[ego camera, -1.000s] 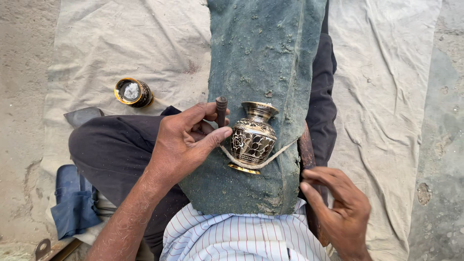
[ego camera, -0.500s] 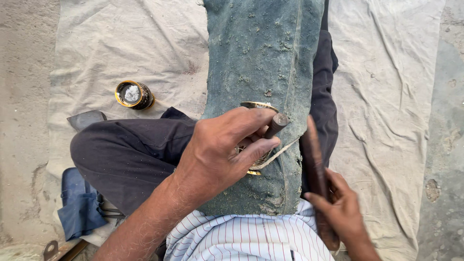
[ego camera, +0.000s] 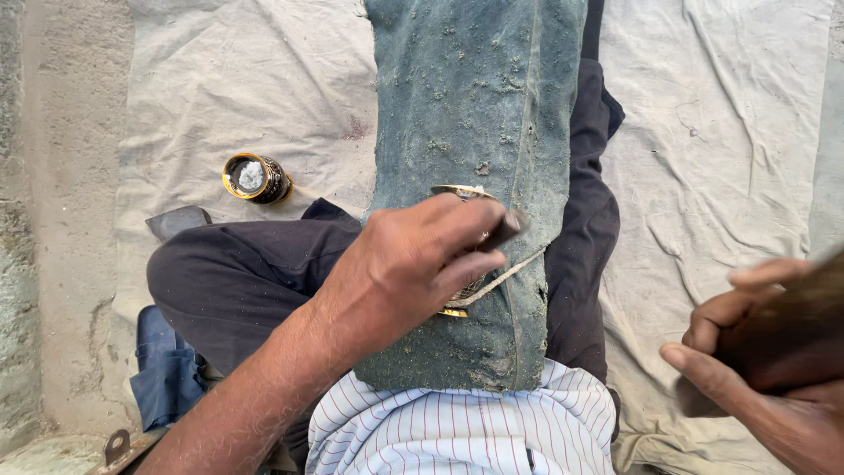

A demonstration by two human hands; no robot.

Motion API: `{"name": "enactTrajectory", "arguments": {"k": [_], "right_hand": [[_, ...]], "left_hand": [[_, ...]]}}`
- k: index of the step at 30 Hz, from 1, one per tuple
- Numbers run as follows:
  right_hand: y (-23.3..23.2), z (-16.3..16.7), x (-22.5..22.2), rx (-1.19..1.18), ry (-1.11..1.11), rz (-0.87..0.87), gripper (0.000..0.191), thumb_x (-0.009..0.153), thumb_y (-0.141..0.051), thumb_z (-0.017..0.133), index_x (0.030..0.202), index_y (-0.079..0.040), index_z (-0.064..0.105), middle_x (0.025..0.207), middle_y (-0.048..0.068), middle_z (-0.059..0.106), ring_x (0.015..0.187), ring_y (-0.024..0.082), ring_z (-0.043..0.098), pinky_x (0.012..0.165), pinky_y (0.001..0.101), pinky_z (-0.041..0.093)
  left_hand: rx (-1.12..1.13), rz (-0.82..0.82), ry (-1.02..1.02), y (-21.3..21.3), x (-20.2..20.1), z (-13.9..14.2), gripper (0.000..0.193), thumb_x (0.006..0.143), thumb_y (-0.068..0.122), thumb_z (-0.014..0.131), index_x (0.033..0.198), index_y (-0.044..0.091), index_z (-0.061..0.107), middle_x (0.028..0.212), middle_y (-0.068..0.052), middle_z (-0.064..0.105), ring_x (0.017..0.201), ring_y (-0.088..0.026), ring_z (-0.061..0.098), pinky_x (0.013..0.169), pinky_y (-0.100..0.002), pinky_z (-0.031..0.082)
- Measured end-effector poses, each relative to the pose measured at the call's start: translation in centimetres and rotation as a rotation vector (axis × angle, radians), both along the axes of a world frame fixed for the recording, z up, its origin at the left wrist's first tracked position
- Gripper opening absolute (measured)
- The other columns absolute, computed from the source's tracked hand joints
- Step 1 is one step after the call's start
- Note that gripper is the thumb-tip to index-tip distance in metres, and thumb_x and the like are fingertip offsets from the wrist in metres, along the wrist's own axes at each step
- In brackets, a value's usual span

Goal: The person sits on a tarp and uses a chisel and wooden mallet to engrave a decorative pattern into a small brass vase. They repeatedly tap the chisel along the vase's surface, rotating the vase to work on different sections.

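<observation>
Fingers (ego camera: 457, 230) of the left hand (ego camera: 413, 264) are curled down over a small brass vase (ego camera: 459, 190) and a short dark tool (ego camera: 507, 227), pinching the tool between thumb and forefinger while the palm hides most of the vase (only its gilt rim and a bit of its base show). The vase lies on a stiff, gritty green cloth (ego camera: 479, 97) spread along the person's lap, with a pale cord (ego camera: 503, 280) looped round it. The right hand (ego camera: 756, 352), off to the side over the wrinkled pale sheet (ego camera: 721, 132), is clenched round a dark wooden mallet (ego camera: 791, 334), blurred. Half a second ago that hand was low beside the green cloth; now it has swung out to the right and up towards the camera, while the left hand has kept its cover on the vase. A second brass pot (ego camera: 253, 176) stands well apart on the sheet.
</observation>
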State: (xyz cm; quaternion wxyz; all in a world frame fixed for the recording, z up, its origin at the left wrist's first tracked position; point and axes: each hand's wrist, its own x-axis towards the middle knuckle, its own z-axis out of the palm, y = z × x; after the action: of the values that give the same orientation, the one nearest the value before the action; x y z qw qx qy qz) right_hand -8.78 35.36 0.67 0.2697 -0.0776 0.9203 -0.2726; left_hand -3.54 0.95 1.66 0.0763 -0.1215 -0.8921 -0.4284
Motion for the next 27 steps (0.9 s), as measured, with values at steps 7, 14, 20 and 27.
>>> {"name": "enactTrajectory", "arguments": {"k": [7, 14, 20, 27], "right_hand": [[-0.9, 1.1, -1.6, -0.062, 0.371, 0.164, 0.063, 0.069, -0.012, 0.082, 0.128, -0.003, 0.062, 0.089, 0.011, 0.067, 0.072, 0.017, 0.070, 0.064, 0.0312, 0.060], [-0.9, 1.8, -1.7, -0.084, 0.478, 0.271, 0.069, 0.070, -0.007, 0.077, 0.136, 0.003, 0.059, 0.093, 0.013, 0.068, 0.072, 0.017, 0.070, 0.062, 0.0307, 0.057], [-1.5, 1.7, -1.5, 0.250, 0.119, 0.041, 0.030, 0.086, -0.011, 0.082, 0.109, -0.002, 0.065, 0.076, 0.014, 0.062, 0.064, 0.024, 0.065, 0.057, 0.0338, 0.058], [-2.3, 3.2, -1.6, -0.037, 0.445, 0.316, 0.061, 0.075, -0.005, 0.074, 0.134, 0.001, 0.062, 0.093, 0.014, 0.071, 0.072, 0.018, 0.072, 0.063, 0.0296, 0.057]], "left_hand": [[-0.112, -0.029, 0.021, 0.1, -0.1, -0.2, 0.038, 0.092, 0.018, 0.076, 0.127, 0.009, 0.064, 0.091, -0.006, 0.065, 0.078, -0.022, 0.071, 0.065, -0.035, 0.061], [-0.061, -0.056, -0.021, -0.4, -0.3, -0.2, 0.039, 0.090, 0.017, 0.079, 0.125, 0.009, 0.064, 0.088, -0.006, 0.064, 0.075, -0.019, 0.071, 0.063, -0.033, 0.061], [-0.023, -0.075, 0.021, -0.7, -0.4, -0.2, 0.038, 0.093, 0.017, 0.079, 0.127, 0.010, 0.063, 0.089, -0.004, 0.064, 0.075, -0.018, 0.069, 0.065, -0.034, 0.061], [-0.069, -0.100, 0.013, -0.9, -0.9, -0.3, 0.040, 0.091, 0.018, 0.080, 0.127, 0.010, 0.063, 0.085, -0.004, 0.061, 0.072, -0.018, 0.067, 0.062, -0.033, 0.060]]}}
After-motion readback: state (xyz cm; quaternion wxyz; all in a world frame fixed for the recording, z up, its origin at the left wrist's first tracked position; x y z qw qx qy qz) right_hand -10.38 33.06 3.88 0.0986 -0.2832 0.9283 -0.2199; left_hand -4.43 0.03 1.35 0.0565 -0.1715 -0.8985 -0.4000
